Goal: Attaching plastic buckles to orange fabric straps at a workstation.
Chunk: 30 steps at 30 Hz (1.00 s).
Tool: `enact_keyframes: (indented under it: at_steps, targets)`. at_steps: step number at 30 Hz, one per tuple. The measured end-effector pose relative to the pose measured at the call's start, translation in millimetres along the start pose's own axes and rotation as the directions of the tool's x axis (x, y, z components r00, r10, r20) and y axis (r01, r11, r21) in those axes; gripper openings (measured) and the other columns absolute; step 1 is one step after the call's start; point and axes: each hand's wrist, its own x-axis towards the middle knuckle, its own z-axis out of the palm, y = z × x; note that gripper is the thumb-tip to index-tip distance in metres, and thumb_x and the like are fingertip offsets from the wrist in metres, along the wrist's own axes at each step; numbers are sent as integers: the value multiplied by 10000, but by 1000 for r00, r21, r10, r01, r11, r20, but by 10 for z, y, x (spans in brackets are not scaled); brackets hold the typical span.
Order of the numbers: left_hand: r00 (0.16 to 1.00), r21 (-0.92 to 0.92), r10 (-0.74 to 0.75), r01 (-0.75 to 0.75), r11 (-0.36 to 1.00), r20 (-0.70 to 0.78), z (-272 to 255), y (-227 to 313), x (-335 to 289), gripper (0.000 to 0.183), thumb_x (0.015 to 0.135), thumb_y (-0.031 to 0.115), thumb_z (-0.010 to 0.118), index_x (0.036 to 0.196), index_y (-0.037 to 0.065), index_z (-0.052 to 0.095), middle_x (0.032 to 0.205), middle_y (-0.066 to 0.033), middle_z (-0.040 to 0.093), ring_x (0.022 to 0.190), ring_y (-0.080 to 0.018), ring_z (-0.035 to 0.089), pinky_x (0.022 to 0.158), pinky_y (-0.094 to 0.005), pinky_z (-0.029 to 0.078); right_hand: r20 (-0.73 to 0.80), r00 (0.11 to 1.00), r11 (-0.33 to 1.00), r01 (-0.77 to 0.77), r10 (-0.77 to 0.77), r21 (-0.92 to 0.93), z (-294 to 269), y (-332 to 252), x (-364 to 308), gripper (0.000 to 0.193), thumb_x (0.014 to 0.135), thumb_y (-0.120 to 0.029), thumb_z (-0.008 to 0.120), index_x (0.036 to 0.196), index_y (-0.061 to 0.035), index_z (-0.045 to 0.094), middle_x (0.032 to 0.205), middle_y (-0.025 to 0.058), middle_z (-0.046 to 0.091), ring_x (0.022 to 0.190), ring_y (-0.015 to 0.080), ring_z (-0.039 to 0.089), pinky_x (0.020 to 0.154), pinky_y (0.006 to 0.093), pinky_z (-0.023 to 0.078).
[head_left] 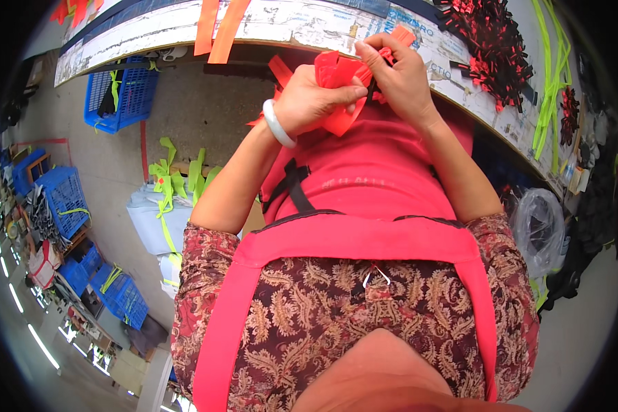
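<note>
Across the top of the frame and down toward its right side runs a long desk (302,26), its white top scuffed and patched. Up against it, filling the middle and bottom of the frame, I see the worker in a brown paisley shirt (309,302) under a bright pinkish-red apron (364,240). Blue plastic crates stand at the left, the nearest blue crate (139,86) in the upper left of the frame, with dark stuff and a lime strip in it. Left of centre lies a pale blue bundle (151,226) with lime strips across it. At the right, a clear plastic bag (539,226) sits below the desk's edge. On the desk, upper right of the frame, spreads a tangled black-and-red heap (487,48), and beside it long lime strips (544,89) trail over the edge.

At upper centre the left hand (312,99) and right hand (402,79) meet just off the desk's edge, over the apron. Between them is a bunch of orange strips (340,72): the left grip pinches it between thumb and curled fingers, the right grip pinches its other end. Two orange bands (226,31) hang over the desk's edge nearby. Smallest is the white bangle (278,125) on the left wrist.
</note>
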Motion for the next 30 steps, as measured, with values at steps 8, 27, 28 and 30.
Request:
enact_keyframes:
  at_steps: [8,27,28,30]
  targets:
    - [998,-69,-41,38,997,-40,23,-89,64,170,819,79,732,932,-23,658,762,-71,656,648,-107,605,581,-233,464,-2,996,988,83,-84,-131,71,-33,-34,162,885,-178,657,926,-22,637,688,90,617,627,109,586,583,260,472]
    - [999,-109,-39,40,993,8,-33,-76,-57,169,836,27,696,989,-18,639,771,-52,636,674,-128,611,615,-261,490,527,704,518,-709,476,479,-426,158,-252,412,928,-389,597,1092,-11,610,801,-9,569,521,0,379,379,168,405]
    - [999,-88,-32,34,996,24,-30,-87,-59,178,837,31,698,998,-20,641,778,-49,637,672,-123,607,618,-257,489,560,686,485,-726,465,487,-408,130,-269,406,927,-385,601,1091,-14,609,800,-9,568,518,0,378,380,160,401]
    - [1000,-60,-17,18,998,17,3,-121,-51,192,837,40,701,1010,-21,643,782,-47,639,676,-117,603,623,-254,485,534,722,538,-688,440,487,-347,73,-264,383,932,-366,598,1087,-16,609,799,-13,567,513,-3,379,368,157,388]
